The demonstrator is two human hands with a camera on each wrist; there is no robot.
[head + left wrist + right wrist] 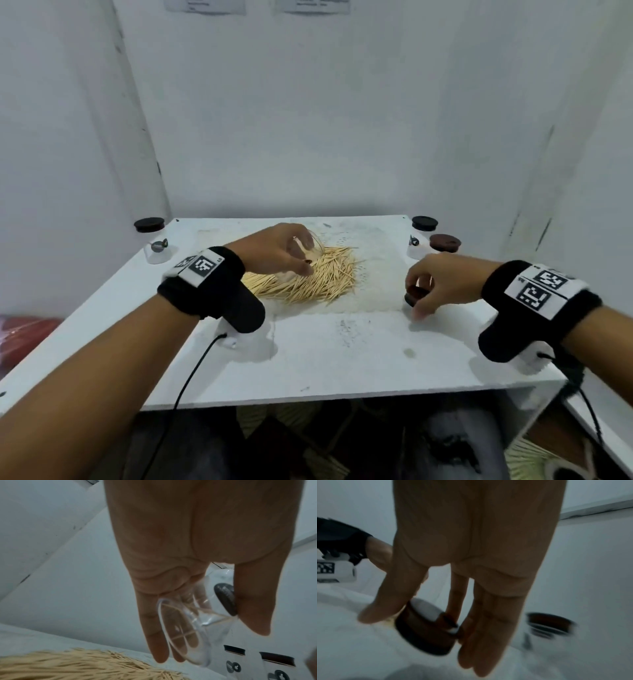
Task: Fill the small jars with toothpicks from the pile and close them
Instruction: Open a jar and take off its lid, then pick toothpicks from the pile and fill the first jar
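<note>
A pile of pale wooden toothpicks (308, 277) (72, 665) lies mid-table. Above its far left side my left hand (287, 253) (202, 615) holds a small clear glass jar (310, 245) (185, 631), tilted, open mouth showing in the left wrist view; a toothpick or two lie inside. It bears a dark sticker (225, 597) under my thumb. To the right my right hand (431, 287) (436, 622) grips a dark brown round lid (414, 295) (426, 630) between thumb and fingers, just over the table.
A lidded jar (150, 240) stands at the table's far left corner. Two lidded jars (424, 236) (444, 242) stand at the far right corner, also seen as jars (234, 660) (276, 668) and a jar (549, 624). White walls enclose the white table (325, 356). Cables hang from both wrists.
</note>
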